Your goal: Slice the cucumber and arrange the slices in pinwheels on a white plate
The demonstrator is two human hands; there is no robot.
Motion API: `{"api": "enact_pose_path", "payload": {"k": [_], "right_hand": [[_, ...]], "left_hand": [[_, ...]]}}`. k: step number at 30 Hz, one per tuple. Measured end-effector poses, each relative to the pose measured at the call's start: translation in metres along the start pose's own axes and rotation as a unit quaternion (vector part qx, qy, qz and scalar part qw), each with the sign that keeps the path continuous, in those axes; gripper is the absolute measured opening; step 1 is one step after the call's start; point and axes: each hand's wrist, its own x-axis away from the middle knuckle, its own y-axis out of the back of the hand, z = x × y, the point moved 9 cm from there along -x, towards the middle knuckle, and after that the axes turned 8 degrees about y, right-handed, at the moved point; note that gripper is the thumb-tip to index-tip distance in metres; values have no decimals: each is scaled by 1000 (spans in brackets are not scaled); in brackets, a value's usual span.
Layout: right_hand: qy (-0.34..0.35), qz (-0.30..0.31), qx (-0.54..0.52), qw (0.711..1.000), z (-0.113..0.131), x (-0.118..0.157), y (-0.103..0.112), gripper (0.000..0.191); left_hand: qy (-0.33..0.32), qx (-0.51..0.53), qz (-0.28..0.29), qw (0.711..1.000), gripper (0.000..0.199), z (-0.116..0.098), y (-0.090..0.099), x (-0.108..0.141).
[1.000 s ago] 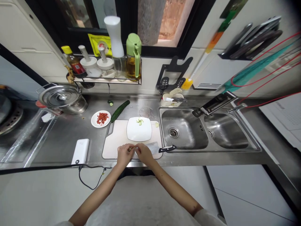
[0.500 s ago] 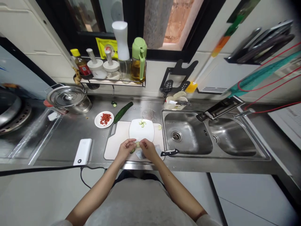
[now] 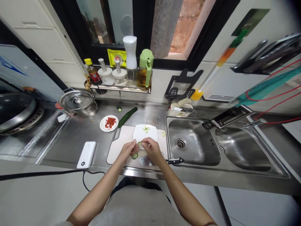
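In my right hand (image 3: 150, 147) a thin cucumber slice (image 3: 139, 143) is pinched, above the near edge of a white square plate (image 3: 152, 135). My left hand (image 3: 128, 150) is close beside the slice, its fingers apart and curled. Several small cut cucumber pieces (image 3: 146, 129) form a fan on the plate's far part. The plate rests on a pale cutting board (image 3: 117, 147). Cucumber rounds (image 3: 134, 155) lie on the board by my left hand, and another piece (image 3: 163, 134) at its right. Under my right wrist lies a knife (image 3: 175, 161), its handle toward the sink.
A cucumber (image 3: 127, 117) and a plate of chopped red pieces (image 3: 102, 125) lie behind the board. On the left are a lidded pot (image 3: 81, 105) and a white power bank (image 3: 86, 154). A double sink (image 3: 192, 147) is on the right; a seasoning rack (image 3: 131, 89) hangs behind.
The view has shifted, so the scene sits lower and slightly right. My left fingers have drawn back a little from the slice, which stays in my right fingers. The rounds on the board show more.
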Motion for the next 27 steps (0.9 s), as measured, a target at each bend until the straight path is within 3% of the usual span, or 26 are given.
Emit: {"api": "enact_pose_path", "payload": {"k": [3,9,16,21,27], "right_hand": [[48,4,22,999,14,-7,7,18],[97,17,73,992,23,-13,12,22],[110,59,130,984,28,-16,13,23],[101,86,104,986,26,-16,7,19],[97,96,62,989,23,-16,2,19]], "left_hand": [[60,29,55,996,55,0,-11,0],[69,79,80,991,38,-17,-17,1],[15,48,79,996,33,-34,-14,-1],[-29,34,29,999,37,-43,-5,-5],[-87,40,25,995,36,-48,-4,-7]]}}
